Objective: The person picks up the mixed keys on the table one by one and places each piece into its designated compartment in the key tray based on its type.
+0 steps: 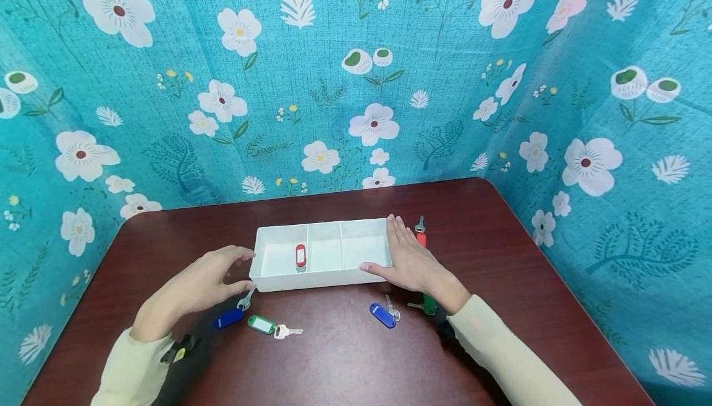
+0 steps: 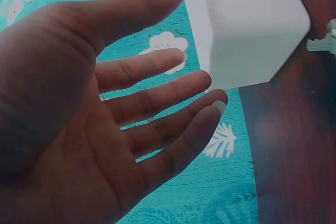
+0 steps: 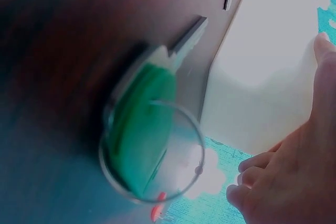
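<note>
A white tray (image 1: 325, 279) with three compartments lies on the table. Its left compartment holds a key with a red tag (image 1: 301, 255). At the tray's left end is my left hand (image 1: 203, 279), thumb and fingers spread apart and gently bent, fingertips right at the end wall. The left wrist view shows nothing in that palm. My right hand (image 1: 414, 261) lies along the right end of the tray, fingers straight and its thumb reaching over the front rim. Under the right wrist, a key with a green tag (image 3: 144, 124) is partly hidden in the head view.
In front of the tray lie keys with a blue tag (image 1: 229, 318), a green tag (image 1: 261, 324) and another blue tag (image 1: 382, 316). Beyond the right hand is a key with a red tag (image 1: 421, 239), partly covered. A flowered curtain (image 1: 334, 103) borders the table.
</note>
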The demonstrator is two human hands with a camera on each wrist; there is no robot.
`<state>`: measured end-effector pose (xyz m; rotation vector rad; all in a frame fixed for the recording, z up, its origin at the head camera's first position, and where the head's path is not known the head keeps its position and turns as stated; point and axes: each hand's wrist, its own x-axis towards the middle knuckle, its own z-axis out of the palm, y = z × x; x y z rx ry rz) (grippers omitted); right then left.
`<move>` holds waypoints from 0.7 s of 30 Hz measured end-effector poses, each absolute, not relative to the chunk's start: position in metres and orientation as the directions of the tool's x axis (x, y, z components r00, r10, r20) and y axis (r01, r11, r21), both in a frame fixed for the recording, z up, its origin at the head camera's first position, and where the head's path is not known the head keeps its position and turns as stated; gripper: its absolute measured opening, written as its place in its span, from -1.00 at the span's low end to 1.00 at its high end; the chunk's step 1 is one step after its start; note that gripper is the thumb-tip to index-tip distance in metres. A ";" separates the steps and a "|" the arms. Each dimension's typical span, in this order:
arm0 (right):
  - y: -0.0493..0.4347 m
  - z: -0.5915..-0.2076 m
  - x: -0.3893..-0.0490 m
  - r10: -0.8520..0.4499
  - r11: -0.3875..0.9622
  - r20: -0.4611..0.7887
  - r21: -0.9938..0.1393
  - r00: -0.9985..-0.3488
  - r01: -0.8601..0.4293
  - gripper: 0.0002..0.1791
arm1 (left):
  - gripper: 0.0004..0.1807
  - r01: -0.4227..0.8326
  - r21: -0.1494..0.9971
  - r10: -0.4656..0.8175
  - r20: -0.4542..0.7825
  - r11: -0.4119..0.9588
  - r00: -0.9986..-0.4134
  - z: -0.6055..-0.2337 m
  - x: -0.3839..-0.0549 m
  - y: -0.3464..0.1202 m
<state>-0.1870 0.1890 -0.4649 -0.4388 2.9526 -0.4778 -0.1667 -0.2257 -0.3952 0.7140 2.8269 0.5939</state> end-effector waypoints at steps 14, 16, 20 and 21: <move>0.189 -0.470 -0.188 -0.295 0.914 -0.070 -0.312 -0.953 -0.260 0.45 | -0.23 0.370 0.427 0.440 -0.076 0.825 -0.895 -0.419 -0.156 -0.240; 0.189 -0.470 -0.189 -0.295 0.914 -0.068 -0.309 -0.953 -0.262 0.44 | -0.20 0.365 0.425 0.436 -0.081 0.829 -0.896 -0.420 -0.154 -0.241; 0.189 -0.468 -0.188 -0.299 0.913 -0.071 -0.312 -0.952 -0.263 0.44 | -0.19 0.353 0.422 0.428 -0.092 0.835 -0.899 -0.424 -0.149 -0.244; 0.189 -0.468 -0.188 -0.298 0.913 -0.076 -0.313 -0.951 -0.261 0.44 | -0.21 0.349 0.422 0.424 -0.095 0.836 -0.901 -0.426 -0.148 -0.245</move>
